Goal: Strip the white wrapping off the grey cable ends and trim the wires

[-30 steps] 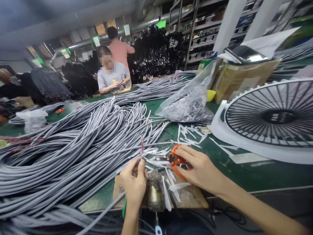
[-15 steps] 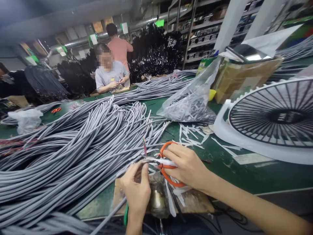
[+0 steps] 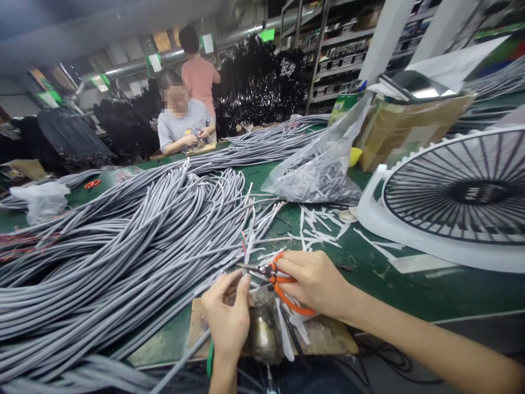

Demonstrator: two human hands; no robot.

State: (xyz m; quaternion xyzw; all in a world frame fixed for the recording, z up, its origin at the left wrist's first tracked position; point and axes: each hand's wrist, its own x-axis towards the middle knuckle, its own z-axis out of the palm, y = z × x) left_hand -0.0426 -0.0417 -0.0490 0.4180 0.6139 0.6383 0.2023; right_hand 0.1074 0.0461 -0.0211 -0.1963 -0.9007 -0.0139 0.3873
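There are two orange-handled scissors (image 3: 271,271), one fan (image 3: 479,191), one scrap-filled bag (image 3: 315,178), countless cables (image 3: 135,246).

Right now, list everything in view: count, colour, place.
Table: one, green, across the middle
Board: one, brown, table's near edge
Cylinder: one, brass-coloured, on the board
Held cable: one, grey, near the cylinder
Wires: few, red and green, at its tip
Scissors: one, orange-handled, by the wires
Cable pile: uncountable, grey, left
White strips: many, white, mid-table
Strip bag: one, clear, behind strips
Fan: one, white and black, right
Box: one, brown, behind the fan
Yellow object: one, yellow, by the box
Container: one, green, behind strip bag
Plastic bag: one, whitish, far left
Orange tool: one, orange, back left
People: two, grey and pink tops, background
Black bundles: uncountable, black, background
Left grip: one, bare, pinching the cable
Right grip: one, bare, on the scissors' handles
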